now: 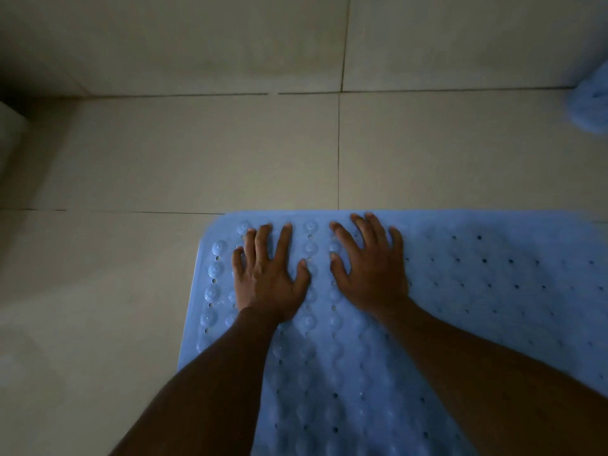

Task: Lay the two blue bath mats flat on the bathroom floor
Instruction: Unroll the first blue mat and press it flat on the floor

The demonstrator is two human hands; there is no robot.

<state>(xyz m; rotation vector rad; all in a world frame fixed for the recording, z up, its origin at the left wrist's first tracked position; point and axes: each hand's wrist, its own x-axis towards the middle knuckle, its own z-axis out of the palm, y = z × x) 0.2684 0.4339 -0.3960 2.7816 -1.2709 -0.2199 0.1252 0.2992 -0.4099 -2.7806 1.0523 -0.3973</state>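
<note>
The tiled floor (164, 159) carries a blue mat (460, 291) lying flat at near right. A second mat (590, 103) sits bunched at the far right edge. The left hand (268, 278) and right hand (370, 271) press the flat mat's far-left corner, fingers spread wide.

head cam | looks steeply down | close over floor tiles (164, 153) | single view

Bare floor tiles (164, 153) open across centre and left of frame. In the way: pale block (10, 133) at left edge, second blue mat (592, 103) bunched at upper right edge. Flat mat (493, 291) covers lower right.
</note>
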